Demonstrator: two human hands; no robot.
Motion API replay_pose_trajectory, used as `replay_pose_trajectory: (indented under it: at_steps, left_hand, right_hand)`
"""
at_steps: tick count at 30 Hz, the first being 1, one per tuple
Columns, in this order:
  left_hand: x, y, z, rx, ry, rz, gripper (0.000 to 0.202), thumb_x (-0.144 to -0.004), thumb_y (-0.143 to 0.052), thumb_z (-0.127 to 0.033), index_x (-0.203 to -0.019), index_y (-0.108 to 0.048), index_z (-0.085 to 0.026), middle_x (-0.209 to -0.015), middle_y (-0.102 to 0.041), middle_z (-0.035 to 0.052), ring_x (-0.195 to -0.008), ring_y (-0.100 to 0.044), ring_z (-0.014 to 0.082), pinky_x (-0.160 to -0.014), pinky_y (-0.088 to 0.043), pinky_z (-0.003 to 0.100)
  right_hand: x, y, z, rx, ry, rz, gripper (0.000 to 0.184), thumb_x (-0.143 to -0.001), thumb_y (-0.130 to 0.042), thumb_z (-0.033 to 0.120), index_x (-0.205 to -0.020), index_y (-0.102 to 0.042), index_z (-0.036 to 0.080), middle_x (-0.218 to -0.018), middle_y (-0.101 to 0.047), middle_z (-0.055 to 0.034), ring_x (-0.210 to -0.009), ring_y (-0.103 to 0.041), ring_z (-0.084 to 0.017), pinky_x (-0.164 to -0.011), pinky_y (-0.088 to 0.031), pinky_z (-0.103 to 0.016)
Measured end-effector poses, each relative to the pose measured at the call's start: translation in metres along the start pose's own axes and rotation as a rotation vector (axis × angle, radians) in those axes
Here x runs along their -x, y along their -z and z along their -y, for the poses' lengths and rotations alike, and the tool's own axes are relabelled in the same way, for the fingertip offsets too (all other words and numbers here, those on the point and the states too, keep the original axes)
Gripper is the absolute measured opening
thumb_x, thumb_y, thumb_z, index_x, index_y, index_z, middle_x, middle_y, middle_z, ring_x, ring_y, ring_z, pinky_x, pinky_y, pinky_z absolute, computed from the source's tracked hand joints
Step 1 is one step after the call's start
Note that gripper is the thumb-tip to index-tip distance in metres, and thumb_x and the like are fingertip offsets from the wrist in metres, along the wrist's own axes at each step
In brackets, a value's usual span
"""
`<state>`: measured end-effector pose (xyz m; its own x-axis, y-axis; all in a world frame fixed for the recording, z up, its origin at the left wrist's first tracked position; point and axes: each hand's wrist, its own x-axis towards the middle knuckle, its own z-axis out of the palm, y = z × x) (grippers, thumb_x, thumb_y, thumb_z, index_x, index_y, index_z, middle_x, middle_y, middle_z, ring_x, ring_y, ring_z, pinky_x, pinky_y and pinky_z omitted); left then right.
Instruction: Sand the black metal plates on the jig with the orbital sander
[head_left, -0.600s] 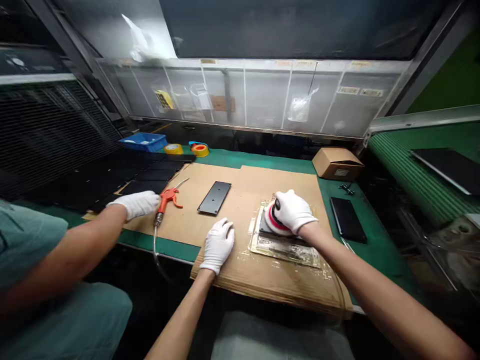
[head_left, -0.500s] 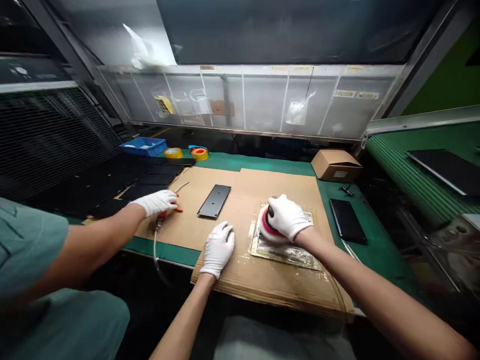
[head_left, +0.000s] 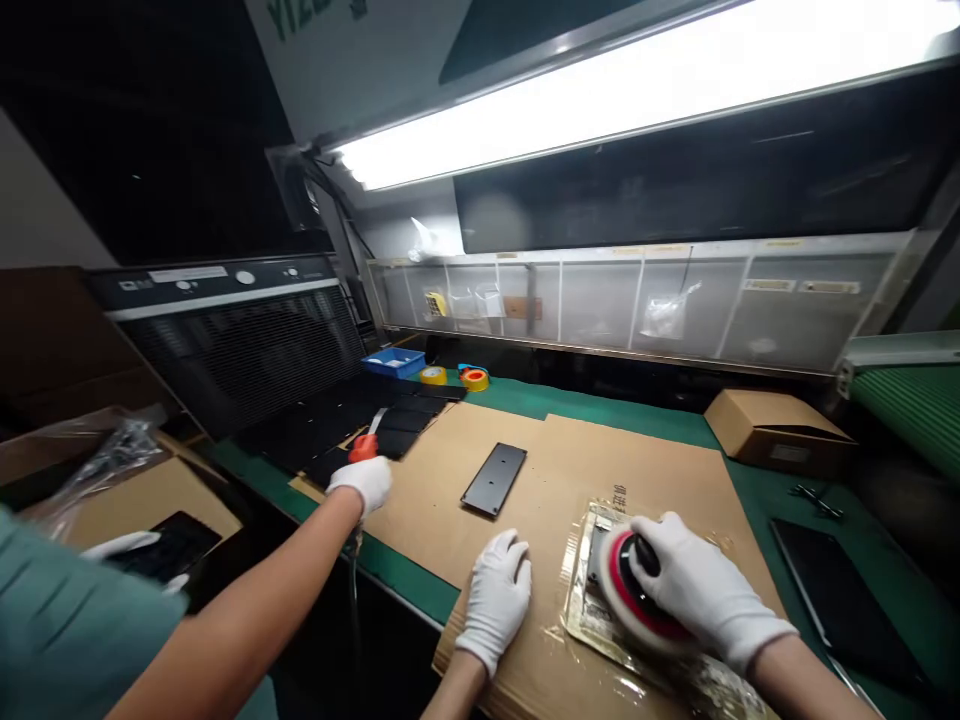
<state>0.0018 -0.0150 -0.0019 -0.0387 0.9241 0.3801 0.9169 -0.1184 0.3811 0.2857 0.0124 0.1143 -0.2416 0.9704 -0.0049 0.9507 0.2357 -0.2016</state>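
My right hand [head_left: 694,585], in a white glove, is closed round the black grip of a round polisher [head_left: 626,590] with a red ring and a pale pad. The pad sits on a taped, shallow frame [head_left: 581,600] fixed on the cardboard; a dark panel edge shows inside it, the rest is hidden by the pad. My left hand [head_left: 496,598], also gloved, lies on the stacked cardboard [head_left: 540,670] left of the frame, fingers laid out and holding nothing. Beyond it lies a dark rectangular panel [head_left: 495,480] with small holes.
At left a co-worker's gloved hand [head_left: 365,483] holds an orange air gun [head_left: 364,447]; the other holds a black panel [head_left: 180,545] over an open carton [head_left: 150,500]. Black panels, tape rolls [head_left: 474,379], a blue tray [head_left: 394,362] and a carton [head_left: 776,430] stand around.
The view has swung left and up, bringing the lamp and carton into sight. My right hand and the polisher have shifted slightly over the frame. The co-worker's air gun now points toward the black panels.
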Motion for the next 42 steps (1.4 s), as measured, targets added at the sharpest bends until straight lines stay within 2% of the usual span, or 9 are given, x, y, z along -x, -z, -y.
replay_pose_trajectory:
  at_steps: [4,9,14,19,21,25,30,35,42]
  left_hand:
    - [0.0,0.001,-0.001,-0.018,0.002,0.011,0.025,-0.09,-0.058,-0.017,-0.108,-0.075,-0.02,-0.13,-0.068,0.0106,-0.121,-0.064,0.0274,-0.11,-0.052,0.047]
    - [-0.001,-0.001,0.002,-0.031,-0.037,-0.03,0.024,-0.089,-0.059,-0.017,-0.106,-0.076,-0.021,-0.128,-0.069,0.0103,-0.119,-0.065,0.0278,-0.107,-0.054,0.048]
    - [-0.004,0.001,0.002,-0.036,-0.082,-0.027,0.024,-0.09,-0.057,-0.02,-0.105,-0.076,-0.021,-0.127,-0.069,0.0106,-0.118,-0.066,0.0274,-0.107,-0.054,0.046]
    - [-0.011,0.0,0.003,-0.009,-0.105,0.011,0.027,-0.092,-0.054,-0.024,-0.108,-0.075,-0.018,-0.129,-0.067,0.0136,-0.12,-0.063,0.03,-0.109,-0.051,0.048]
    - [-0.013,0.0,0.004,-0.001,-0.109,0.025,0.029,-0.092,-0.053,-0.026,-0.11,-0.074,-0.018,-0.13,-0.067,0.0134,-0.121,-0.063,0.0303,-0.108,-0.051,0.048]
    - [-0.014,0.003,0.002,0.001,-0.121,0.041,0.029,-0.093,-0.052,-0.028,-0.109,-0.074,-0.018,-0.13,-0.067,0.0122,-0.121,-0.062,0.0295,-0.109,-0.05,0.046]
    - [-0.014,0.002,0.003,0.013,-0.114,0.039,0.031,-0.093,-0.05,-0.029,-0.11,-0.074,-0.019,-0.13,-0.067,0.0122,-0.121,-0.062,0.0294,-0.109,-0.05,0.047]
    - [-0.012,-0.001,0.006,0.031,-0.117,0.017,0.03,-0.094,-0.05,-0.029,-0.11,-0.074,-0.021,-0.129,-0.068,0.0108,-0.121,-0.062,0.0287,-0.109,-0.051,0.047]
    - [-0.01,-0.006,0.012,-0.007,-0.13,-0.02,0.03,-0.092,-0.052,-0.026,-0.11,-0.074,-0.02,-0.128,-0.069,0.0103,-0.119,-0.064,0.0291,-0.107,-0.053,0.049]
  right_hand:
    - [0.002,0.0,0.0,0.09,-0.095,-0.025,0.025,-0.095,-0.046,0.034,-0.113,-0.063,0.026,-0.102,-0.057,-0.0095,-0.076,-0.061,-0.022,-0.06,-0.028,-0.03]
    - [0.018,-0.006,0.004,-0.022,0.074,-0.01,0.024,-0.094,-0.051,0.035,-0.115,-0.063,0.029,-0.103,-0.058,-0.007,-0.078,-0.06,-0.019,-0.064,-0.033,-0.028]
    - [0.022,0.0,-0.011,0.076,-0.115,-0.083,0.022,-0.096,-0.05,0.037,-0.112,-0.063,0.028,-0.099,-0.058,-0.0068,-0.072,-0.059,-0.02,-0.058,-0.03,-0.028]
    - [0.05,0.001,-0.012,0.044,0.032,-0.093,0.029,-0.095,-0.055,0.036,-0.122,-0.061,0.03,-0.114,-0.059,-0.0073,-0.083,-0.061,-0.019,-0.063,-0.037,-0.027]
    - [0.053,0.004,-0.014,0.047,0.001,-0.107,0.031,-0.095,-0.055,0.037,-0.124,-0.06,0.031,-0.117,-0.059,-0.0073,-0.083,-0.061,-0.018,-0.066,-0.04,-0.027]
    - [0.047,0.013,-0.023,0.095,-0.175,-0.101,0.032,-0.096,-0.053,0.045,-0.123,-0.063,0.031,-0.106,-0.059,-0.0062,-0.073,-0.059,-0.017,-0.063,-0.039,-0.027]
    - [0.046,0.011,-0.028,-0.014,-0.002,-0.083,0.033,-0.094,-0.056,0.041,-0.125,-0.061,0.031,-0.113,-0.059,-0.006,-0.081,-0.06,-0.017,-0.07,-0.041,-0.027]
    - [0.03,0.018,-0.043,0.062,-0.227,-0.063,0.032,-0.095,-0.051,0.047,-0.116,-0.065,0.028,-0.1,-0.058,-0.007,-0.068,-0.057,-0.018,-0.059,-0.033,-0.029]
    - [-0.01,0.026,-0.045,-0.075,-0.195,0.024,0.031,-0.085,-0.061,0.043,-0.111,-0.065,0.027,-0.1,-0.06,-0.0075,-0.078,-0.062,-0.021,-0.067,-0.039,-0.029]
